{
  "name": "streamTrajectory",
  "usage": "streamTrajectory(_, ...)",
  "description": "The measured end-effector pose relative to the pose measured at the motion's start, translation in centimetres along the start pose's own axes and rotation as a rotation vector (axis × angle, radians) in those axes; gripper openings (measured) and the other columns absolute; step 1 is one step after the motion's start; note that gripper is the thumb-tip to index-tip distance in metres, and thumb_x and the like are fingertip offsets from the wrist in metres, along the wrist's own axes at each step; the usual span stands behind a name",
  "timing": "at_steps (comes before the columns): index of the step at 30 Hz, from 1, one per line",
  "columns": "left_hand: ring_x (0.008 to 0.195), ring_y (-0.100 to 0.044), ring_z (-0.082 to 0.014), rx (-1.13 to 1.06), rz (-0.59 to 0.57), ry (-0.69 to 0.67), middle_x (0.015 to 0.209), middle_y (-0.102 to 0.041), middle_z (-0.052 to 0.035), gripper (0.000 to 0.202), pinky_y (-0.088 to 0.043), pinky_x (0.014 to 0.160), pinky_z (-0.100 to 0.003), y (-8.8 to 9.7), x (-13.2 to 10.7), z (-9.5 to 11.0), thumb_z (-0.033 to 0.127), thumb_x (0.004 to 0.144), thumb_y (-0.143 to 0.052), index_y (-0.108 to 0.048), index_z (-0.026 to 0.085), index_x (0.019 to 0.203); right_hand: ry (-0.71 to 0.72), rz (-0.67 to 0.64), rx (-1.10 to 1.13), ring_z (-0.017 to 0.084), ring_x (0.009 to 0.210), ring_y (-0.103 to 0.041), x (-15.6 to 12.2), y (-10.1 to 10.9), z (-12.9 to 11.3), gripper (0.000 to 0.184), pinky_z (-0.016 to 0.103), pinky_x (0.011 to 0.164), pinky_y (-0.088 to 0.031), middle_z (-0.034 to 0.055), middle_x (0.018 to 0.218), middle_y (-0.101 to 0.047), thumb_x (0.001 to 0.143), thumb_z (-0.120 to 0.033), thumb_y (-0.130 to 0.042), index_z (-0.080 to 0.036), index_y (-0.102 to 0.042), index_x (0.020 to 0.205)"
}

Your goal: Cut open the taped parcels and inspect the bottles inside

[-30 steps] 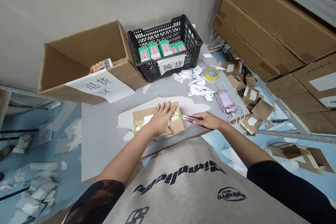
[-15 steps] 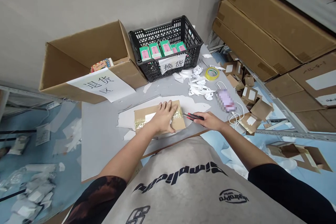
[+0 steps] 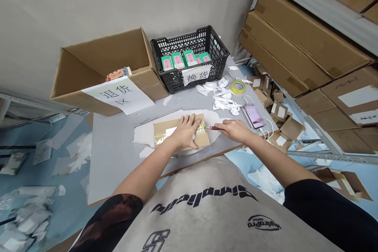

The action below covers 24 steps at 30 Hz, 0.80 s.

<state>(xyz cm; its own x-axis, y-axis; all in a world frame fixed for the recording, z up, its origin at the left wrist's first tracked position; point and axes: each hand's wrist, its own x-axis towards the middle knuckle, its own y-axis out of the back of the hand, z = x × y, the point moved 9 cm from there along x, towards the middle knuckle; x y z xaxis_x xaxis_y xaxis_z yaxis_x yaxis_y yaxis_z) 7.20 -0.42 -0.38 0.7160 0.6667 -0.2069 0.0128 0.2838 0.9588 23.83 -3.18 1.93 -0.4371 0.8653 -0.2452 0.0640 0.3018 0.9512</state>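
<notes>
**Q:** L hand?
**A:** L hand lies palm down, fingers spread, on the taped cardboard parcel. It covers the parcel's middle.

**Q:** R hand?
**A:** R hand is curled round a red-and-black utility knife, w/ most of the handle hidden in the grip. Tip points L, just beside the parcel's R end. Can't tell if it's touching.

**Q:** Where's the parcel exactly?
**A:** Near edge of the grey table, lying flat on a torn white paper sheet, btwn the two hands. Clear tape shows on both ends.

**Q:** What's further back?
**A:** Far L: open cardboard box w/ a paper sign on its front. Beside it, to the R: black plastic crate holding green-and-pink boxes.

**Q:** R side of table?
**A:** Crumpled white paper and a yellow tape roll sit near the crate. Phone, screen blurred, lies just R of the R hand, w/ a white cable by it.

**Q:** Beyond the table?
**A:** Cardboard scraps on the floor at R, big cartons on metal shelving above them.
</notes>
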Motion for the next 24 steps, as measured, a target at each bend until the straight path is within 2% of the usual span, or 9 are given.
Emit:
streamTrajectory(7, 0.136, -0.025, -0.0462, -0.001, 0.007, 0.003, 0.155, -0.02, -0.0224, 0.132, -0.011, 0.113, -0.056, 0.1, -0.1, 0.1, 0.07, 0.038, -0.079, -0.027, 0.018, 0.148, -0.004, -0.129, -0.122, 0.022, 0.081, -0.064, 0.7, 0.7, -0.9, 0.034, 0.028, 0.063, -0.032, 0.0081, 0.095, -0.071, 0.098, -0.039, -0.037, -0.032, -0.057, 0.126)
streamTrajectory(11, 0.135, -0.027, -0.0461, 0.016, -0.003, 0.001, 0.155, -0.02, -0.0223, 0.132, -0.012, 0.113, -0.057, 0.1, 0.0, 0.1, 0.07, 0.039, -0.079, -0.027, 0.018, 0.148, 0.021, -0.184, -0.24, 0.024, 0.083, -0.065, 1.2, 2.3, -3.2, 0.033, 0.031, 0.066, -0.033, 0.0115, 0.093, -0.071, 0.094, -0.022, -0.041, -0.026, -0.058, 0.122)
streamTrajectory(14, 0.134, -0.028, -0.0456, 0.027, -0.007, -0.001, 0.154, -0.021, -0.0223, 0.132, -0.013, 0.113, -0.056, 0.1, 0.1, 0.1, 0.07, 0.038, -0.08, -0.027, 0.019, 0.148, 0.059, -0.182, -0.326, 0.025, 0.086, -0.065, 1.5, 3.3, -4.7, 0.031, 0.032, 0.067, -0.033, 0.0146, 0.094, -0.07, 0.091, -0.016, -0.042, -0.021, -0.061, 0.116)
streamTrajectory(16, 0.134, -0.029, -0.0457, 0.032, -0.008, -0.003, 0.154, -0.022, -0.0231, 0.132, -0.014, 0.113, -0.056, 0.1, 0.2, 0.0, 0.069, 0.037, -0.081, -0.028, 0.018, 0.147, 0.098, -0.134, -0.361, 0.026, 0.087, -0.064, 1.4, 3.7, -5.0, 0.031, 0.033, 0.068, -0.032, 0.0153, 0.096, -0.069, 0.092, -0.016, -0.041, -0.021, -0.061, 0.116)
streamTrajectory(20, 0.133, -0.029, -0.0466, 0.023, -0.007, -0.01, 0.152, -0.023, -0.0244, 0.132, -0.016, 0.112, -0.057, 0.1, 0.3, 0.0, 0.067, 0.038, -0.081, -0.028, 0.016, 0.147, 0.099, 0.014, -0.41, 0.025, 0.086, -0.06, 0.0, 3.5, -2.8, 0.036, 0.033, 0.068, -0.03, 0.0142, 0.098, -0.066, 0.093, -0.015, -0.041, -0.024, -0.055, 0.125)
streamTrajectory(24, 0.133, -0.031, -0.0461, -0.002, -0.004, -0.008, 0.153, -0.024, -0.0222, 0.129, -0.016, 0.112, -0.057, 0.4, 0.2, 0.1, 0.065, 0.038, -0.082, -0.028, 0.019, 0.147, 0.046, 0.072, -0.385, 0.017, 0.07, -0.054, -2.2, 1.3, 0.3, 0.039, 0.029, 0.063, -0.026, 0.0092, 0.1, -0.063, 0.096, -0.018, -0.038, -0.033, -0.052, 0.129)
